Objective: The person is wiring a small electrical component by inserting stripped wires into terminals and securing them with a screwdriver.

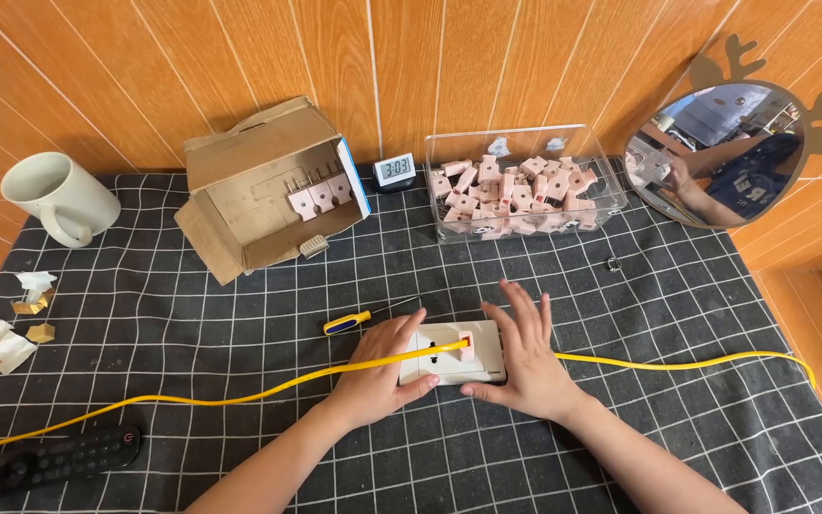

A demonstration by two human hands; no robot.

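Note:
A white socket plate (479, 335) lies on the checked black cloth in front of me. A small pink plug (466, 346) sits in its face, with a yellow cable (240, 398) running from it across the table. My left hand (380, 366) grips the plate's left end, thumb under its front edge. My right hand (525, 354) rests on the plate's right end with fingers spread flat. A screwdriver (346, 323) with a blue and yellow handle lies just behind my left hand.
A clear tub (601, 176) of several pink plugs and an open cardboard box (259, 186) stand at the back, a small clock (395, 170) between them. A white mug (54, 198) and paper scraps (2, 345) are at left, a remote (45, 461) front left, a round mirror (711, 157) right.

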